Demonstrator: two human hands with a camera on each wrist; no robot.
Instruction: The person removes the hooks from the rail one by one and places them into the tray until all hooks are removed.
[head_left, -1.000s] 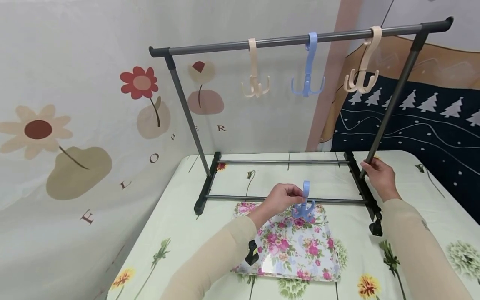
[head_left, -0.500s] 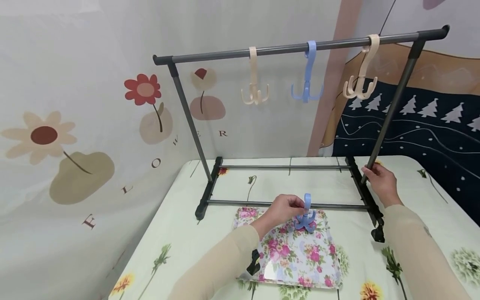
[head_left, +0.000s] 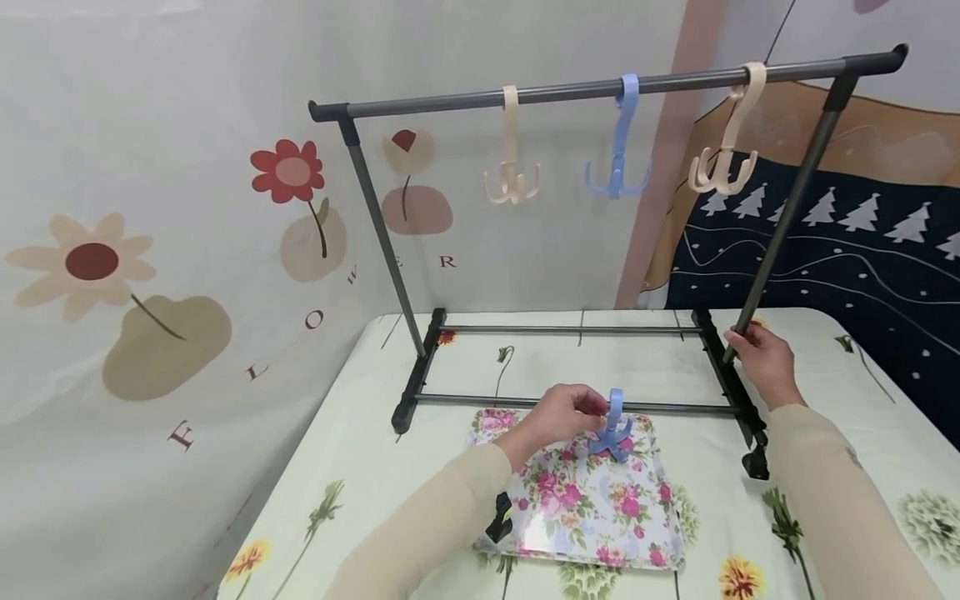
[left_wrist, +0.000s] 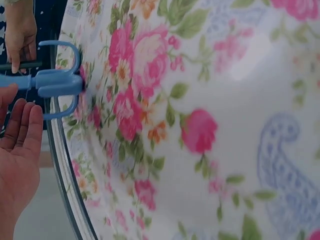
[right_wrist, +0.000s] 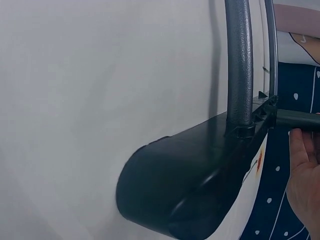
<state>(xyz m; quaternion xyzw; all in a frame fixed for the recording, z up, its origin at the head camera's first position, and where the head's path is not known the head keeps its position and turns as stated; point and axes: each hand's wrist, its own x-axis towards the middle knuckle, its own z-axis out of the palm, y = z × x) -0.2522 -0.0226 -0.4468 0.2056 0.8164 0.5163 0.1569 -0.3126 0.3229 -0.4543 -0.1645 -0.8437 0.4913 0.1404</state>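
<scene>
Dark grey rack (head_left: 570, 90) fully in head view, front base rail (head_left: 480, 399) partly behind left hand (head_left: 562, 412). Floral-print pad (head_left: 592, 508) in front, left side covered by sleeve (head_left: 427, 517). Right hand (head_left: 767, 365) closed round right post (head_left: 789, 208), low; some fingers hidden. Left hand pinches blue multi-prong hook (head_left: 613, 439) by its stem, over the pad; contact unclear, top cut off in left wrist view.

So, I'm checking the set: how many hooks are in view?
4. Three hang from the top bar: left beige hook, middle blue hook, right beige hook. The lower blue hook is held by the left hand.
</scene>
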